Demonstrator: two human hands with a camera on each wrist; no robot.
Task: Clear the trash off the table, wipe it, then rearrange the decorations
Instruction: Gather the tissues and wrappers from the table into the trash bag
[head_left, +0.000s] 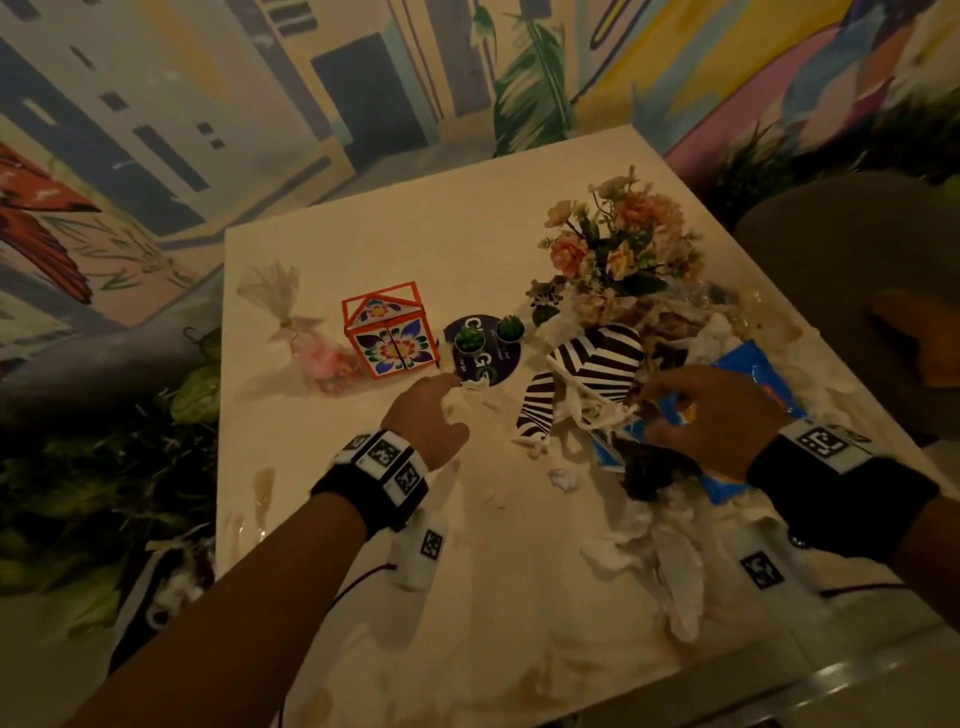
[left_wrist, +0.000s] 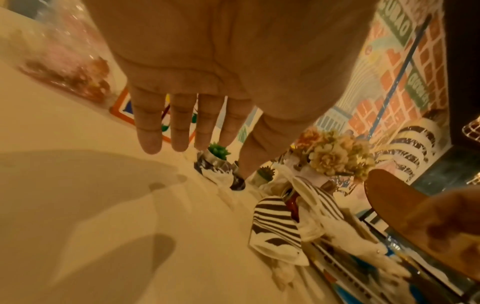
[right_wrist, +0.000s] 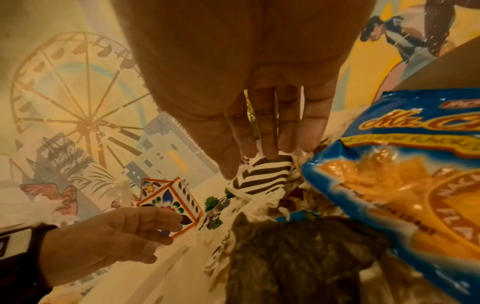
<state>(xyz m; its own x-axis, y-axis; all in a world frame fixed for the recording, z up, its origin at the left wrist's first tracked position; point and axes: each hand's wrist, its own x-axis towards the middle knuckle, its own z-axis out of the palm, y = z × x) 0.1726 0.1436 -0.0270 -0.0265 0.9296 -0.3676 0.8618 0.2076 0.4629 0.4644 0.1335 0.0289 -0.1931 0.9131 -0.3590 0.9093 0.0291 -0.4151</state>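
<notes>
On the cream table (head_left: 363, 249), a heap of trash lies on the right: zebra-striped paper cups (head_left: 597, 358), a blue chip bag (head_left: 758, 374), white tissues (head_left: 670, 545) and a dark crumpled wad (head_left: 649, 467). My right hand (head_left: 660, 410) hovers over this heap. In the right wrist view its straight fingers (right_wrist: 270, 148) touch a striped cup (right_wrist: 259, 176) beside the chip bag (right_wrist: 389, 164). My left hand (head_left: 452, 400) is empty with straight fingers (left_wrist: 179, 127). It reaches toward a tissue scrap (head_left: 475, 384) at the dark round coaster (head_left: 478, 364).
Decorations stand at the back: a flower bouquet (head_left: 618, 234), a floral tile box (head_left: 389, 338), two small succulents (head_left: 470, 340) and a cellophane favour bag (head_left: 311, 353). Brown spills (head_left: 262, 488) mark the near left. A rounded seat (head_left: 857, 260) adjoins the right edge.
</notes>
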